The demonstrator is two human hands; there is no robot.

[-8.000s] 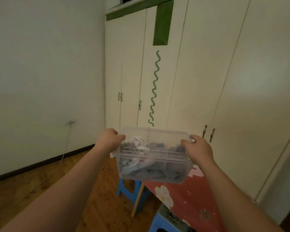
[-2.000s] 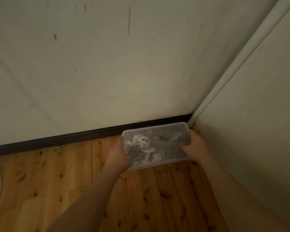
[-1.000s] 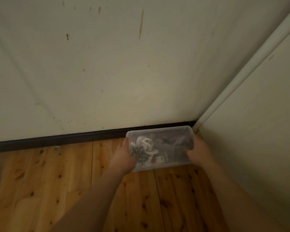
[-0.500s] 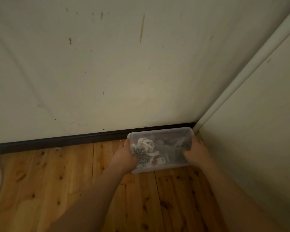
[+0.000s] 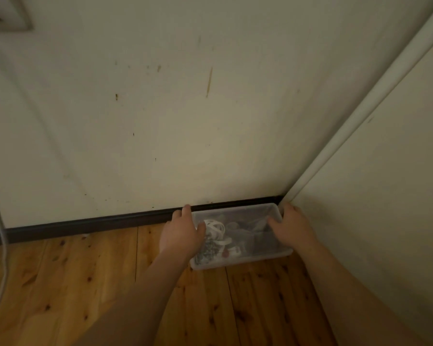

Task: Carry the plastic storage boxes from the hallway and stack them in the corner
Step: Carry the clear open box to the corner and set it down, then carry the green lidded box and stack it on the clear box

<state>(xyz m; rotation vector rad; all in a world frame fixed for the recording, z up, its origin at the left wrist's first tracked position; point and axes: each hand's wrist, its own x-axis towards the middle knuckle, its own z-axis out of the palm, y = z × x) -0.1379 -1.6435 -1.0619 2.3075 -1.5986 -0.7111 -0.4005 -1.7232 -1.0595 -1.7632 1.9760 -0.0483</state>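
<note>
One clear box (image 5: pixel 245 236) sits on the floor (image 5: pixel 85 283) in the corner. The left hand (image 5: pixel 181 233) and right hand (image 5: pixel 291 227) grip its ends with curled fingers. Likely more boxes remain to stack.

I'm looking down at a wooden floor (image 5: pixel 90 283), warm pine planks dotted with dark knots. A dark baseboard (image 5: pixel 98 222) runs along the foot of the cream wall (image 5: pixel 160 121), and that wall is marked up: small dark specks, and a thin brownish streak (image 5: pixel 209 82) higher up. On my right, a pale cabinet panel (image 5: pixel 385 196) meets the wall, with a rounded trim strip (image 5: pixel 360 108) climbing the corner. A grey cable (image 5: pixel 0 245) hangs down at the far left, below a wall plate (image 5: pixel 8 16).
</note>
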